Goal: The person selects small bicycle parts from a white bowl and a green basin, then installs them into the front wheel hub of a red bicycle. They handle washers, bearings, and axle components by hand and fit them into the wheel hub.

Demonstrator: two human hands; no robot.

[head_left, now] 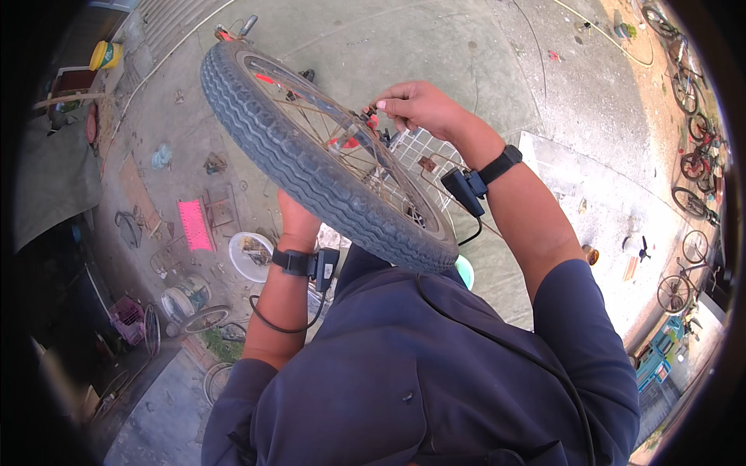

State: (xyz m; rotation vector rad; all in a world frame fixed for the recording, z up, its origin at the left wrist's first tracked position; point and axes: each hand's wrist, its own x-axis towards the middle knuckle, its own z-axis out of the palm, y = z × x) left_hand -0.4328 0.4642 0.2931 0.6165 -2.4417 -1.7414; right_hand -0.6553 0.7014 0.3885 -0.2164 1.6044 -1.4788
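A bicycle wheel [326, 159] with a worn, grooved black tyre and rusty spokes stands tilted in front of me, part of an upturned bicycle with red frame parts [346, 143]. My right hand [416, 107] is at the far side of the wheel, level with the hub. Its thumb and forefinger are pinched together at a small dark part near the axle end, too small to name. Close below that hand is a white wire basket [427, 151]. My left hand [297, 217] is behind the tyre on the near left; its fingers are hidden.
To the left lie a white basin [251, 256] with small parts, a pink-topped stool [195, 225], a bucket [186, 297] and loose tyres. A green-rimmed basin [465, 272] is partly behind the wheel. Several bicycles [688, 167] line the right edge.
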